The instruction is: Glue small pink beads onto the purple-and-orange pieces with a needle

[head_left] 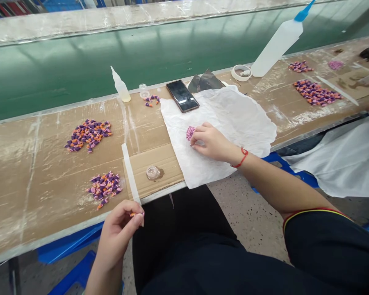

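My left hand [119, 231], in front of the table's near edge, pinches a small orange, purple and pink piece [136, 214] between thumb and fingers. My right hand [209, 142] reaches over a white sheet [230, 114]. Its fingertips are pressed together beside a little heap of tiny pink bits [190, 132]; what they hold, if anything, is too small to see. Left of the sheet, a small clear dish [153, 172] sits on a cardboard piece [164, 159]. Two piles of purple and orange pieces, one farther back [89, 135] and one nearer [105, 188], lie to the left.
A phone [183, 96] lies on the sheet's back edge. Behind stand a small glue-type bottle [120, 86], a tape roll [241, 73] and a large white bottle [278, 47]. A white strip [130, 172] borders the cardboard. More piles [318, 92] lie right, near another person's white clothing [341, 151].
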Motion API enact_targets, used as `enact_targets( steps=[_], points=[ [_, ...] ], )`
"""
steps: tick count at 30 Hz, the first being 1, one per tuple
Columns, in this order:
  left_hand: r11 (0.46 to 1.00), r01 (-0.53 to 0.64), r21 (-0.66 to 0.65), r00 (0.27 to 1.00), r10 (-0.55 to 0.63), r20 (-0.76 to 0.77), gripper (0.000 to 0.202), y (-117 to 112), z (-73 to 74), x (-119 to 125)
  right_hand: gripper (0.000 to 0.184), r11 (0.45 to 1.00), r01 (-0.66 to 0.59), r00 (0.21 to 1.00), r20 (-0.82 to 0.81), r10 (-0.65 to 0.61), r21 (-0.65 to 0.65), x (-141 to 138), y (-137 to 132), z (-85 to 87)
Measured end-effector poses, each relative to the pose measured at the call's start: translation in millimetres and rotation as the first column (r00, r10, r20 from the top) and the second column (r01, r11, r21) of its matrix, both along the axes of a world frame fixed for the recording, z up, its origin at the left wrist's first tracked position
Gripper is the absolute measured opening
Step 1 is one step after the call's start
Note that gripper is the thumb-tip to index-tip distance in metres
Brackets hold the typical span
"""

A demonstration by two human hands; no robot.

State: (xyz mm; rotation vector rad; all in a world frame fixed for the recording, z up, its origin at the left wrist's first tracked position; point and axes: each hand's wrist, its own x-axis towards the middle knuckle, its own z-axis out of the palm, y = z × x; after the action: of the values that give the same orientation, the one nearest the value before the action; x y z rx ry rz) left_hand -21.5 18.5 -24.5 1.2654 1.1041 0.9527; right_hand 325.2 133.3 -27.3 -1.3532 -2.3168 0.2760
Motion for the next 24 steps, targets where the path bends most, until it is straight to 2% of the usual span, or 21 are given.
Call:
enact_targets(
  steps=[10, 15, 20, 24],
  points=[
    [0.997, 0.057, 0.046, 0.998, -0.056, -0.02, 0.019, -1.3, -7.2, -1.8, 0.013, 0.999, -0.039, 0.998, 0.054, 0.039, -0.004, -2.1, 4.1, 1.7],
    [0.994, 0.067, 0.084, 0.997, -0.063, -0.055, 0.017, -1.6, -5.4, 3.3, 0.017, 0.998, -0.054, 0.973, 0.227, 0.051, 0.007, -7.7, 3.1, 4.2],
    [0.99, 0.072, 0.119, 0.991, -0.058, -0.122, 0.018, 2.2, 8.1, 19.0, 0.017, 0.998, -0.049, 0.935, 0.353, 0.028, 0.051, -10.6, 1.7, 0.9],
    [0.985, 0.048, 0.167, 0.984, -0.018, -0.177, 0.015, 10.6, 25.1, 42.8, 0.015, 0.992, -0.106, 0.967, 0.239, 0.087, 0.069, -15.8, -8.6, 9.2]
  ],
)
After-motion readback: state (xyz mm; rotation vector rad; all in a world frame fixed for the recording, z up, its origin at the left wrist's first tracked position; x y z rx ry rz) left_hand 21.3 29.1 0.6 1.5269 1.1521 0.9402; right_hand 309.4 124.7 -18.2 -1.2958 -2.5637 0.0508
